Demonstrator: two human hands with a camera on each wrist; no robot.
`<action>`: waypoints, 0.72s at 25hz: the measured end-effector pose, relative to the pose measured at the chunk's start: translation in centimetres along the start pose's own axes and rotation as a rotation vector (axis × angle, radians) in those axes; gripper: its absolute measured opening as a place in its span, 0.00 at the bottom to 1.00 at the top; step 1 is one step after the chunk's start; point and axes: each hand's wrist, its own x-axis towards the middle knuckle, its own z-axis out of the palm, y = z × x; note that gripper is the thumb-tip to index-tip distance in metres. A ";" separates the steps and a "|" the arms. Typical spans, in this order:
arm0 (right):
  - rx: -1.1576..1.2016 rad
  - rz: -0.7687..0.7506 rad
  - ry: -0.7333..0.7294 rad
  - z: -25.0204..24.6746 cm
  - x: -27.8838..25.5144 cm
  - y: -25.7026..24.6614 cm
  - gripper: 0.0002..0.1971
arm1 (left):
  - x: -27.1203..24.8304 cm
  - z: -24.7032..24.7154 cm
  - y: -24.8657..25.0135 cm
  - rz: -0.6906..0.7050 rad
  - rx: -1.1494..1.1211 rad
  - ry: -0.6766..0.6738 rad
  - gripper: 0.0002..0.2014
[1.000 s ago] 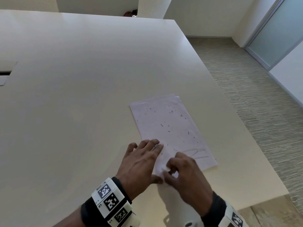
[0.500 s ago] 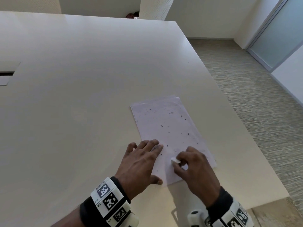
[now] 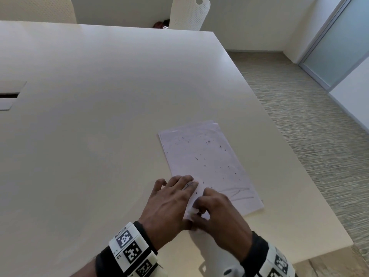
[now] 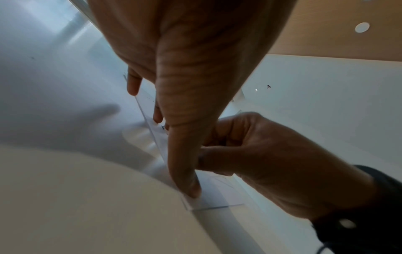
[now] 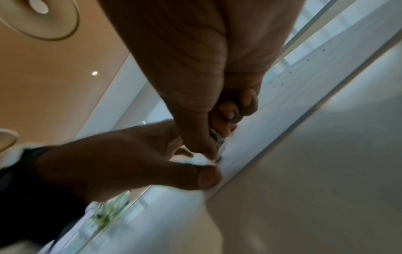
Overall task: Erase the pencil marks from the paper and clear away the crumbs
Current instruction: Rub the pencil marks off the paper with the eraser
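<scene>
A white sheet of paper [image 3: 207, 156] lies on the table near its right edge, strewn with dark eraser crumbs [image 3: 205, 154]. Pencil strokes [image 3: 237, 193] show near its lower right corner. My left hand [image 3: 169, 200] lies flat on the paper's near left edge, fingers spread, thumb [image 4: 185, 171] pressing the sheet down. Right beside it, my right hand [image 3: 211, 210] pinches a small white eraser [image 3: 192, 211] and holds it against the paper. The right wrist view shows the eraser [image 5: 203, 159] between thumb and fingers, mostly hidden.
The large cream table [image 3: 99, 116] stretches far to the left and back, with a cable slot [image 3: 8, 95] at the left. Its right edge runs close past the paper, with carpet [image 3: 309, 126] beyond. Two white chairs [image 3: 189, 13] stand at the far side.
My right hand has swung back left with the eraser, from over the pencil strokes to beside my left hand, uncovering the strokes. The left hand has stayed put.
</scene>
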 end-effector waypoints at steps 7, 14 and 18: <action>0.014 -0.016 0.058 0.1 -0.2 0.1 0.07 | 0.2 -0.1 0.2 -0.005 0.014 0.001 0.50; -0.074 0.146 0.325 -2.7 1.3 4.4 0.11 | 0.0 0.0 0.4 -0.003 0.029 0.015 0.51; -0.019 0.098 0.197 -1.5 0.6 2.9 0.11 | -0.1 -0.2 0.3 0.003 0.036 0.010 0.51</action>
